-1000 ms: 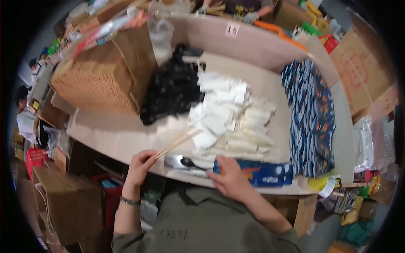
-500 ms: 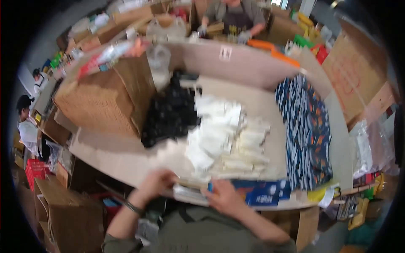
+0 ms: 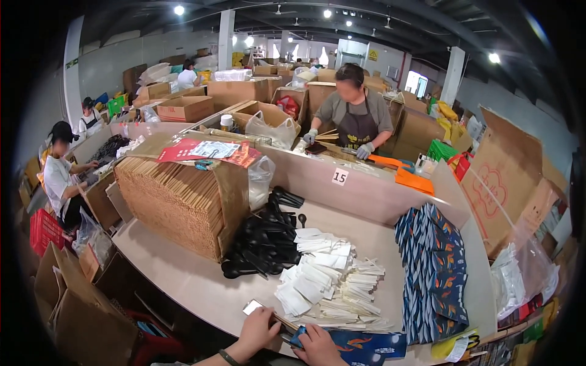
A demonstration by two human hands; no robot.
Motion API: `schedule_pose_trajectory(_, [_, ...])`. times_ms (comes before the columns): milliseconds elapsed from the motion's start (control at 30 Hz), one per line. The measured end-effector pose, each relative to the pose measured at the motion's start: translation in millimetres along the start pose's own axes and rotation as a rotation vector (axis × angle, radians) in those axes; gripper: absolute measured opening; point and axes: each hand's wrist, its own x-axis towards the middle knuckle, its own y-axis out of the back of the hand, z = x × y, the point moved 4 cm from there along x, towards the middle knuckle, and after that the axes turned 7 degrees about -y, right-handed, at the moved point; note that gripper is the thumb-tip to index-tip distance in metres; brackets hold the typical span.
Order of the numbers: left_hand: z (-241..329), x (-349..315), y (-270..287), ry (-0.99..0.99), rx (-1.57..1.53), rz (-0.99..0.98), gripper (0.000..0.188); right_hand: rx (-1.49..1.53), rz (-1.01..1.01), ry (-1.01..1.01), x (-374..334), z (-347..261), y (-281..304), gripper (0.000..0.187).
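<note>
The head view has swung up from the table, so I now see across the workshop, and my hands sit at the very bottom edge instead of mid-frame. A second ago my left hand (image 3: 255, 332) held the pale wooden chopsticks (image 3: 282, 320) out over the tabletop; now they are drawn in close, their ends angled toward the open mouth of the dark blue patterned paper sleeve (image 3: 351, 343), which suggests the loading of that sleeve is under way. My left fingers are curled round the chopsticks and the shiny metal spoon (image 3: 251, 306), whose bright end pokes out beyond my knuckles. My right hand (image 3: 318, 346) is closed on the sleeve's near end, pinching it flat against the beige table (image 3: 183, 274). Just beyond lie the heap of white paper napkin packets (image 3: 323, 283) and the pile of black plastic spoons (image 3: 262, 244).
</note>
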Motion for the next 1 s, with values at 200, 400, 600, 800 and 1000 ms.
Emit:
schedule_pose_trajectory(200, [0,-10,-83,0.027,-0.610,-0.262,0.040,-0.026,-0.033,0.048,-2,12,-6,0.045])
schedule_pose_trajectory(400, [25,1,-36,0.203,-0.801,-0.481,0.050,0.055,-0.049,0.047,5,3,10,0.049])
schedule_pose_trajectory(600, [39,-11,36,-0.768,0.273,0.035,0.069,0.128,-0.044,0.121,17,-12,32,0.045])
schedule_pose_trajectory(800, [20,5,25,-0.619,0.249,-0.172,0.039,-0.060,-0.166,0.253,32,9,89,0.021])
schedule_pose_trajectory(1000, [-19,-17,-3,0.161,-0.346,-0.448,0.053,-0.636,0.277,0.070,44,110,247,0.018])
